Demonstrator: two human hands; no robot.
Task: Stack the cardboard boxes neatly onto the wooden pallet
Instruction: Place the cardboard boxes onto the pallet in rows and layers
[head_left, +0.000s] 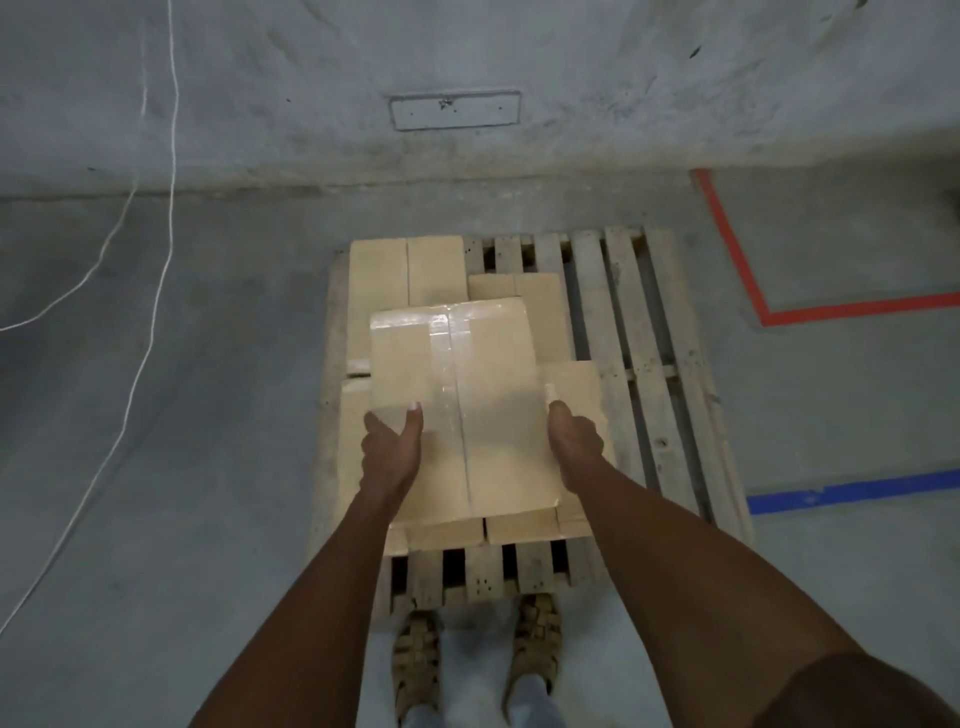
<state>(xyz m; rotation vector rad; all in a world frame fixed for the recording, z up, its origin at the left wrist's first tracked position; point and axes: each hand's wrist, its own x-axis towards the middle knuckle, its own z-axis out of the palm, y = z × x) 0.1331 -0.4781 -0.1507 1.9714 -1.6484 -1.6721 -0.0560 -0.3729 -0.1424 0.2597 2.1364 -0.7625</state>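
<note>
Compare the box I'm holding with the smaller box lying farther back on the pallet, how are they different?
The held box is gripped on both sides by the left hand and the right hand; the smaller box lies untouched on the pallet. The held box looks larger and overlaps the smaller one in view. Its shiny clear tape shows plainly; the smaller box shows only a centre seam. Both are plain tan cardboard.

A warehouse or storage bay: bare concrete floor (182, 415), wooden pallet (649, 364) at 12 o'clock, red floor tape (831, 313) at 2 o'clock.
</note>
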